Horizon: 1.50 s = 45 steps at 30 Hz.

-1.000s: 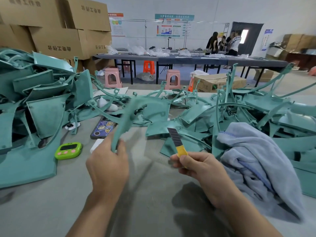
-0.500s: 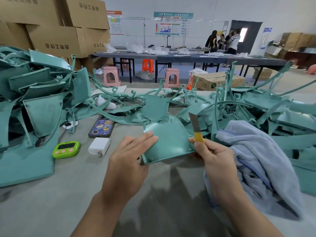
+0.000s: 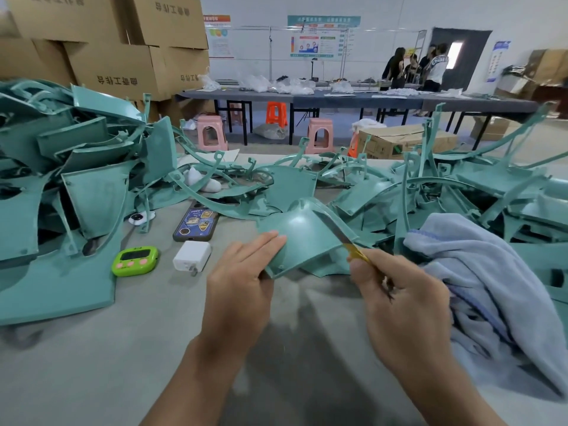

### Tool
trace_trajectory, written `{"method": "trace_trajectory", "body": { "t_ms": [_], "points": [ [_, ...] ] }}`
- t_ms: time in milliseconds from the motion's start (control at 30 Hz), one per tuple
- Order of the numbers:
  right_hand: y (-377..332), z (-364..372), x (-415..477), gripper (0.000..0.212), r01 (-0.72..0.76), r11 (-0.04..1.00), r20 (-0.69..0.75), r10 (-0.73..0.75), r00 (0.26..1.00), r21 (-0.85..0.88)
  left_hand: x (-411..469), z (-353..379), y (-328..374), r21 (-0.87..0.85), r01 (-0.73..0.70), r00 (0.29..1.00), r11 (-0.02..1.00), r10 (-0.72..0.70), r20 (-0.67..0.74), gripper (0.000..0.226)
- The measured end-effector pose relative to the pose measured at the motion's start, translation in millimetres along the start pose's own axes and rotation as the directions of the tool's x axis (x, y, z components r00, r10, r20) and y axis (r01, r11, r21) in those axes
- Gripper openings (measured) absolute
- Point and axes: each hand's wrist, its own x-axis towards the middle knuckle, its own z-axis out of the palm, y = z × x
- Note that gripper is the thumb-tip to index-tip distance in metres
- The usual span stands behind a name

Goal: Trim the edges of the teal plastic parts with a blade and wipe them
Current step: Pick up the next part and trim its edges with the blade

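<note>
My left hand [image 3: 242,284] grips the lower left corner of a curved teal plastic part [image 3: 302,238], fingers lying flat over its top face. My right hand [image 3: 396,299] pinches a thin blade [image 3: 336,230] by its yellow holder, and the blade lies along the part's right edge. A pale blue towel [image 3: 479,272] is bunched on the table to the right, partly under my right wrist. Piles of teal parts rise at the left [image 3: 76,186] and at the back right [image 3: 461,186].
On the grey table [image 3: 107,358] lie a green timer [image 3: 135,261], a white charger [image 3: 192,256] and a phone [image 3: 196,224]. Cardboard boxes [image 3: 123,66] stand at the back left. People stand by a long table [image 3: 353,98] far behind, with stools beneath it.
My left hand turned the teal part from a narrow upright strip to its broad curved face. My right hand brought the blade from upright in the air down against the part's right edge.
</note>
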Motion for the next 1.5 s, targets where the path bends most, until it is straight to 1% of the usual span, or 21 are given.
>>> {"method": "trace_trajectory", "body": {
  "t_ms": [67, 167, 267, 367, 500, 600, 667, 733, 800, 867, 933, 967, 1033, 1100, 1133, 1200, 1267, 1333, 1400, 1467, 1500],
  "points": [
    [-4.8, 5.2, -5.7, 0.023, -0.065, 0.985, 0.171, 0.038, 0.985, 0.160, 0.0, -0.2, 3.4, -0.057, 0.052, 0.999, 0.997, -0.053, -0.005, 0.053],
    [-11.6, 15.6, -14.6, 0.025, -0.139, 0.954, 0.333, 0.044, 0.942, 0.265, -0.7, 0.3, 5.5, -0.144, 0.090, 0.996, 0.985, -0.093, -0.008, 0.044],
    [-13.1, 17.9, -18.5, 0.020, -0.157, 0.942, 0.389, 0.031, 0.921, 0.297, -2.4, 2.4, 5.6, -0.186, 0.098, 0.995, 0.978, -0.098, 0.012, 0.038],
    [-12.3, 15.8, -18.6, 0.019, -0.145, 0.948, 0.416, 0.014, 0.909, 0.284, -2.2, 4.4, 6.9, -0.225, 0.154, 0.988, 0.962, -0.152, 0.025, 0.050],
    [-7.5, 17.1, -16.8, 0.022, -0.162, 0.957, 0.439, 0.041, 0.897, 0.242, 2.0, 5.7, 6.5, -0.249, 0.208, 0.975, 0.946, -0.222, -0.026, 0.059],
    [-2.7, 21.3, -16.0, 0.028, -0.161, 0.974, 0.347, 0.098, 0.933, 0.158, 3.9, 7.0, 4.8, -0.324, 0.234, 0.965, 0.917, -0.261, -0.042, 0.054],
    [6.2, 20.7, -9.8, 0.030, -0.255, 0.962, 0.215, 0.229, 0.949, 0.099, 4.1, 7.0, 3.6, -0.403, 0.288, 0.945, 0.869, -0.326, -0.029, 0.051],
    [17.9, 15.8, -1.1, 0.031, -0.370, 0.927, 0.056, 0.368, 0.928, 0.055, 3.2, 6.3, 1.4, -0.445, 0.319, 0.931, 0.837, -0.363, -0.015, 0.051],
    [22.3, 10.4, 3.3, 0.035, -0.357, 0.932, -0.025, 0.359, 0.933, 0.068, 1.7, 5.0, 0.0, -0.445, 0.319, 0.931, 0.837, -0.364, -0.018, 0.053],
    [13.9, 8.9, -1.4, 0.035, -0.198, 0.970, 0.081, 0.188, 0.979, 0.140, 1.0, 4.9, -0.1, -0.433, 0.317, 0.932, 0.844, -0.363, -0.023, 0.053],
    [3.3, 10.5, -8.3, 0.032, -0.052, 0.989, 0.233, 0.017, 0.972, 0.142, 1.5, 6.4, 0.8, -0.433, 0.315, 0.934, 0.844, -0.358, -0.017, 0.051],
    [2.9, 11.2, -8.2, 0.034, -0.022, 0.994, 0.273, -0.007, 0.962, 0.105, 2.2, 6.6, 1.5, -0.443, 0.320, 0.931, 0.837, -0.364, -0.015, 0.049],
    [9.4, 10.2, 1.4, 0.036, -0.112, 0.993, 0.200, 0.104, 0.974, 0.031, 2.5, 5.2, 2.4, -0.467, 0.330, 0.923, 0.820, -0.384, -0.023, 0.050],
    [18.6, 4.8, 10.0, 0.036, -0.303, 0.952, 0.022, 0.304, 0.952, -0.045, 0.3, 4.4, 1.7, -0.454, 0.327, 0.926, 0.829, -0.378, -0.023, 0.053],
    [21.7, 1.5, 10.1, 0.038, -0.353, 0.934, -0.044, 0.351, 0.935, -0.048, -1.5, 4.7, 1.9, -0.440, 0.325, 0.929, 0.837, -0.370, -0.018, 0.053],
    [15.4, -1.7, 5.0, 0.041, -0.251, 0.967, -0.014, 0.252, 0.968, 0.045, -2.0, 4.5, 2.3, -0.422, 0.322, 0.932, 0.848, -0.363, -0.020, 0.054],
    [-4.6, 4.6, -1.1, 0.039, -0.071, 0.994, 0.159, 0.058, 0.986, 0.078, 4.0, 3.4, 2.4, -0.418, 0.299, 0.937, 0.858, -0.346, -0.039, 0.055],
    [-12.0, 13.6, -4.3, 0.038, 0.001, 1.000, 0.282, -0.009, 0.959, 0.027, 8.3, 4.0, 1.7, -0.414, 0.275, 0.943, 0.868, -0.327, -0.057, 0.054],
    [-3.7, 14.7, 1.7, 0.038, -0.061, 0.998, 0.227, 0.067, 0.972, -0.034, 5.8, 6.5, 0.7, -0.407, 0.279, 0.944, 0.870, -0.327, -0.051, 0.053],
    [7.5, 5.0, 9.4, 0.039, -0.197, 0.977, 0.059, 0.202, 0.978, -0.083, 1.9, 7.0, 3.5, -0.397, 0.284, 0.947, 0.873, -0.321, -0.029, 0.052],
    [11.1, -0.7, 11.1, 0.040, -0.223, 0.973, -0.010, 0.222, 0.975, -0.069, 1.2, 6.3, 5.4, -0.389, 0.279, 0.950, 0.878, -0.312, -0.021, 0.052]
  ]
}}
